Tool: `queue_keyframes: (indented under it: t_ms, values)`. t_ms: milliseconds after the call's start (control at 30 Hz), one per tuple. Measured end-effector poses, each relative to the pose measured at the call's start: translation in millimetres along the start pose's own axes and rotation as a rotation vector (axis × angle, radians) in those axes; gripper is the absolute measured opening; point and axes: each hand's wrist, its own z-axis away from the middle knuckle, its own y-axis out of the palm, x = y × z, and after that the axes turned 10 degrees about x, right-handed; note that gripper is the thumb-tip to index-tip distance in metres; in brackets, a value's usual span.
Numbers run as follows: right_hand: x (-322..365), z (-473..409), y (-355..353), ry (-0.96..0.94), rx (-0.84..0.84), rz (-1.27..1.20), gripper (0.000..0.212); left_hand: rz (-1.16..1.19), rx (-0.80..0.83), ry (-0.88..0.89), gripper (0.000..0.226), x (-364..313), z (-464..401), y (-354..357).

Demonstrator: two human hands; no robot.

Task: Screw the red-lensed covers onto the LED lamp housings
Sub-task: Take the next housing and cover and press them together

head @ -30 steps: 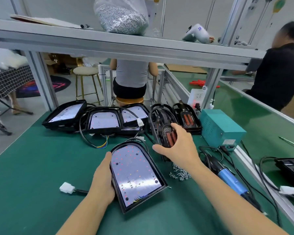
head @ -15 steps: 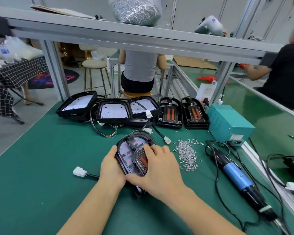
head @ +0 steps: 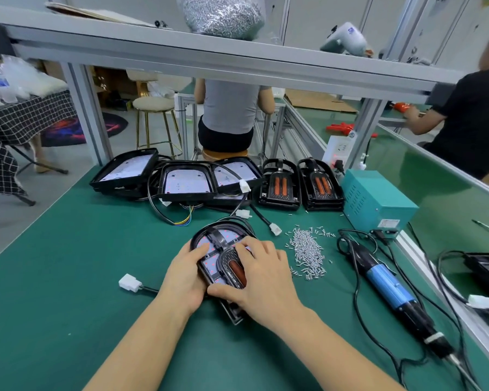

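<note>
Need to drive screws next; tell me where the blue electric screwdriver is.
In the head view, the blue electric screwdriver lies on the green mat, right of the loose screw pile, untouched.

A green desk (head: 68,277) is seen from above. A black lamp housing (head: 209,266) is held flat between two hands. The left hand (head: 185,277) is curled against its left edge, thumb on top. The right hand (head: 261,273) is pressed over a red-lensed cover (head: 233,265) laid on the housing. Just right of the right hand, loose screws (head: 308,253) are heaped. Further right, a blue electric screwdriver (head: 390,283) is laid. Beyond the hands, open housings (head: 185,182) and spare covers (head: 280,184) are lined up beside a teal box (head: 376,201).
</note>
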Motion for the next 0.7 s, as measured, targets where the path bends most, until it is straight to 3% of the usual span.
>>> queue_keyframes:
  t_ms: [100,233,333,500,700]
  values:
    - [-2.9,-1.3,0.9,-0.022,0.021,-0.032,0.089,-0.182,-0.078,0.015,0.025,-0.5,-1.7,2.3]
    - [-10.1,-2.9,-3.2,-0.044,0.081,-0.042,0.08,-0.734,-0.255,0.116,0.024,-3.5,-5.6,2.7]
    - [-13.9,0.3,-4.3,-0.099,0.086,-0.005,0.068,-0.98,-0.256,0.14,0.022,-2.2,-4.8,-1.4]
    - [-17.8,6.9,-5.0,-0.155,0.05,-0.046,0.058,-1.402,-0.285,0.091,0.046,4.0,-9.4,-5.3]
    - [-31.0,11.8,-16.6,-0.214,0.057,-0.163,0.044,-1.497,-0.266,0.042,0.047,-6.0,-10.2,0.6]
